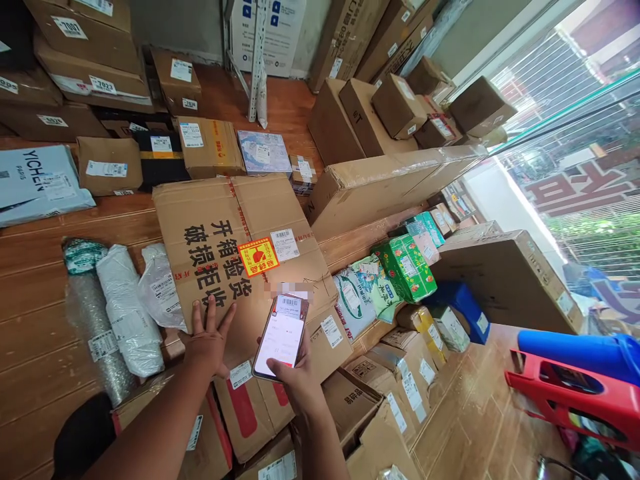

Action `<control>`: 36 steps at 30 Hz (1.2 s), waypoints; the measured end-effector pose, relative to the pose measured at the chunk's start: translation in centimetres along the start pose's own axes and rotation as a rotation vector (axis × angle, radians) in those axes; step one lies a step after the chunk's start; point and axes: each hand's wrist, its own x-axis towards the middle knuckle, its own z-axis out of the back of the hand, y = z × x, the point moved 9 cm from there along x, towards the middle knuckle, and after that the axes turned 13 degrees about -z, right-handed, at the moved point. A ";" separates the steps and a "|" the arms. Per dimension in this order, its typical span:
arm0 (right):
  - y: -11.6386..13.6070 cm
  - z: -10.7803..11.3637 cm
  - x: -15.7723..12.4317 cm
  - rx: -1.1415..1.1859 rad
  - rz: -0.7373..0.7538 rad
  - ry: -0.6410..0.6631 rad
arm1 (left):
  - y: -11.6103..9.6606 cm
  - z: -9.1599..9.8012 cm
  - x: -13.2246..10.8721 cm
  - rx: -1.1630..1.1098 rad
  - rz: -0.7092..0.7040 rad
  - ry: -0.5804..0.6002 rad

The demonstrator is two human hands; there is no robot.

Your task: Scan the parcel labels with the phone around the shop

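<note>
My left hand (209, 339) lies with fingers spread on the near edge of a large flat cardboard box (200, 220). The box carries big black characters, red printed tape, a yellow-and-red sticker (259, 257) and a white shipping label (285, 245). In my right hand (295, 373) is a smartphone (281, 337), gripped from below with the thumb over its lower screen. The lit screen shows a barcode picture at the top and a mostly white page beneath. The phone is over the box's near right corner.
Labelled parcels stand in rows on the wooden floor, with bubble-wrapped rolls (120, 313) at left. A long carton (390, 180) and a green box (405, 267) lie to the right. A red plastic stool (575, 393) is at far right, below a window (575, 153). A metal shelf post (257, 67) rises behind.
</note>
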 end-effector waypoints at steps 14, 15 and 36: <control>-0.4 1.7 2.9 0.003 -0.076 -0.063 | 0.2 -0.4 0.2 0.004 0.009 0.042; -0.8 2.0 3.2 0.018 -0.099 -0.078 | 0.2 -0.4 0.1 -0.002 0.009 0.047; -3.4 -0.5 0.2 -0.057 -0.001 -0.085 | 0.2 -0.5 0.2 -0.011 0.022 0.022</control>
